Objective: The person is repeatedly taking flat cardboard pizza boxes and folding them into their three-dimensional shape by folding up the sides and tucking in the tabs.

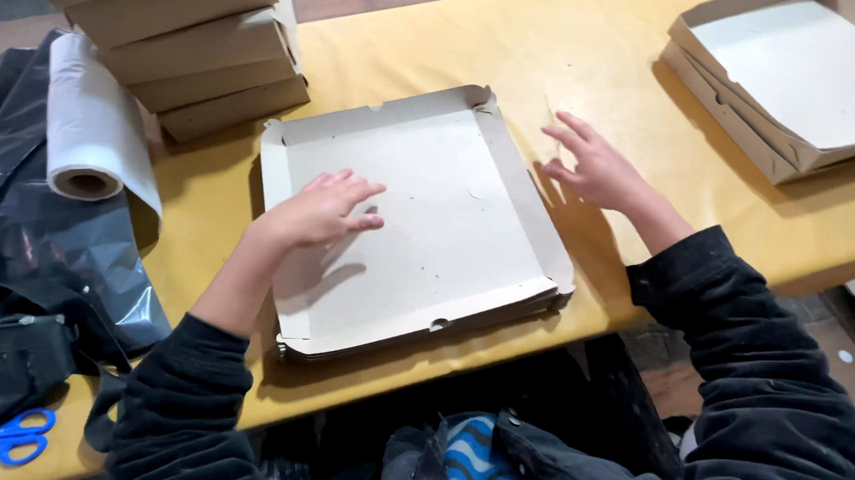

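Our left hand (324, 208) lies flat with its fingers spread, gripping nothing, inside the shallow cardboard tray (463, 303) at the near edge of the yellow tabletop (581, 50). Our right hand (593, 166) hovers open just beside the tray's right wall.

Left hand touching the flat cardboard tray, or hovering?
Touching. The head view shows the left hand with fingers lying flat on the inner floor of the cardboard tray, its shadow meeting the fingers with no gap.

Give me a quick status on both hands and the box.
Left hand flat inside open cardboard box. Right hand empty, on the table beside it. Nothing in the way.
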